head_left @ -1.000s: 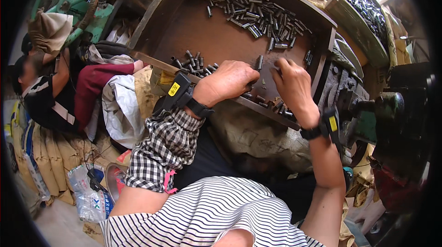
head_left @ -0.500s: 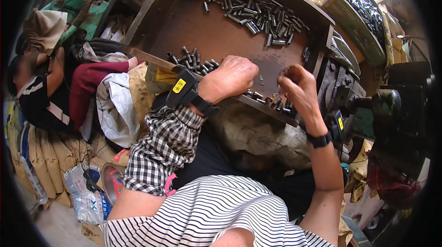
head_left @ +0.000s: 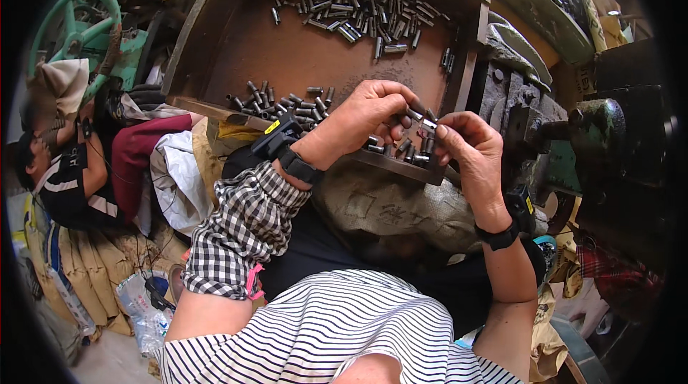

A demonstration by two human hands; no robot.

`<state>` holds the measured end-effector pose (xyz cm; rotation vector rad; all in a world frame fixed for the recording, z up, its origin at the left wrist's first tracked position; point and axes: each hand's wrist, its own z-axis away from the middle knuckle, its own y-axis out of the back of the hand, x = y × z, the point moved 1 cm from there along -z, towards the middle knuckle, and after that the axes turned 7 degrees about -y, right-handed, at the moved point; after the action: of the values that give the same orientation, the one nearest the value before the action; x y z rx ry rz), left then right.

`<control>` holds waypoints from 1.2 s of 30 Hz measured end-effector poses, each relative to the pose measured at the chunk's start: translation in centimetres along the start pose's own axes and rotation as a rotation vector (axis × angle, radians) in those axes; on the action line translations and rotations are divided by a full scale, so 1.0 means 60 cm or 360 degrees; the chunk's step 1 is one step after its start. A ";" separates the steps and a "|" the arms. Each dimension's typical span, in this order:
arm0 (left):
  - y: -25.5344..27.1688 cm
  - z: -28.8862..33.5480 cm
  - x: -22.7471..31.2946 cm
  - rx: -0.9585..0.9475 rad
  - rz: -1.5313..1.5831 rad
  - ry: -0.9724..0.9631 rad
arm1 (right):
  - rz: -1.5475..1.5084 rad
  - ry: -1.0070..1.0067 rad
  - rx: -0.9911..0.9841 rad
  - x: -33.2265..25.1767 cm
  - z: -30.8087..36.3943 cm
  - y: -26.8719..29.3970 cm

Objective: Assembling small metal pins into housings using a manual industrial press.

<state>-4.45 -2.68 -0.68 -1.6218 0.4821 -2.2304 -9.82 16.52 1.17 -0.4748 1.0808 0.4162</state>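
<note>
My left hand [head_left: 369, 115] is closed in a pinch on a short shiny metal tube [head_left: 428, 125], over the near right part of a wooden tray [head_left: 287, 61]. My right hand [head_left: 473, 149] pinches the tube's other end, thumb and forefinger together. A darker small piece shows at my left fingertips; its kind is hard to make out. Under the hands, several loose tubes [head_left: 421, 157] lie in the tray's near right corner. More tubes [head_left: 287, 104] are heaped left of my left wrist. A larger pile of tubes [head_left: 358, 11] spreads along the far side.
Right of the tray stands a dark machine [head_left: 602, 147]. Beyond it, a wooden bin [head_left: 548, 15] is filled with metal pieces. A green handwheel [head_left: 75, 33] stands at far left, with another person [head_left: 72, 162] sitting below. A greyish sack [head_left: 394, 205] hangs against the tray's near edge.
My left hand has opened out from a fist and moved right, bringing a metal tube into sight. My right fingers now meet it. The whole view has shifted, with the tray sitting further left.
</note>
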 end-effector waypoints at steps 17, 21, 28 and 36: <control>-0.016 0.001 -0.012 0.0035 -0.0024 -0.0134 | -0.0233 -0.0049 0.0081 0.012 -0.007 0.008; -0.025 0.003 -0.013 0.0078 -0.0166 -0.0169 | -0.0261 -0.0077 0.0092 0.011 -0.008 0.010; -0.039 0.020 0.013 -0.0572 -0.0254 0.0058 | -0.0585 -0.0574 -0.0478 -0.002 -0.004 0.028; -0.006 0.022 0.015 -0.0529 -0.0449 -0.0232 | -0.0161 -0.0308 -0.0316 -0.025 -0.031 0.000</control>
<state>-3.47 -2.85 0.63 -2.1219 0.6468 -2.2968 -11.79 15.35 1.80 -0.6488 0.8286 0.4726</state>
